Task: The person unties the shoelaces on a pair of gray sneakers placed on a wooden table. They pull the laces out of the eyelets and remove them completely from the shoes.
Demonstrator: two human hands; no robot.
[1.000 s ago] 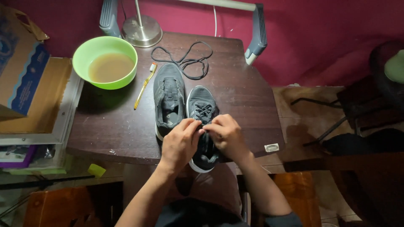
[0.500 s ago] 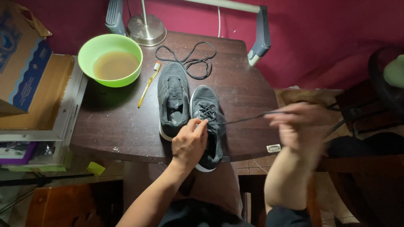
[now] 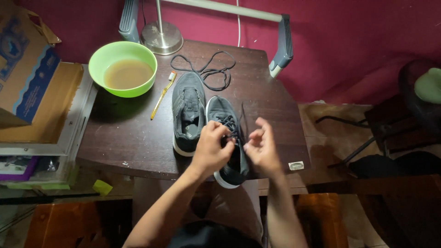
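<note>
A dark wooden table point(image 3: 124, 138) fills the middle of the view, set against a deep red wall point(image 3: 349, 41), with bare tabletop open at its left front and right side. A cardboard box point(image 3: 25, 64) stands off the table's left edge, and a chair point(image 3: 413, 119) sits well apart to the right.

Two dark grey shoes lie side by side near the front edge, their long axes running front to back, toes pointing away from the person. The left shoe point(image 3: 187, 112) lies untouched. The right shoe point(image 3: 227, 138) sits closer, its heel overhanging the front edge.

The left hand point(image 3: 212, 149) rests on the right shoe, fingers pinched on its lace point(image 3: 229, 125). The right hand point(image 3: 262, 147) hovers just beside it, fingers loosely curled and apart; whether it holds a lace end cannot be told.

At the back left stands a green bowl point(image 3: 98, 62) of brownish liquid, beside a lamp base point(image 3: 161, 37). A yellow toothbrush point(image 3: 163, 94) lies between bowl and shoes. A loose lace point(image 3: 206, 69) is coiled behind the shoes.
</note>
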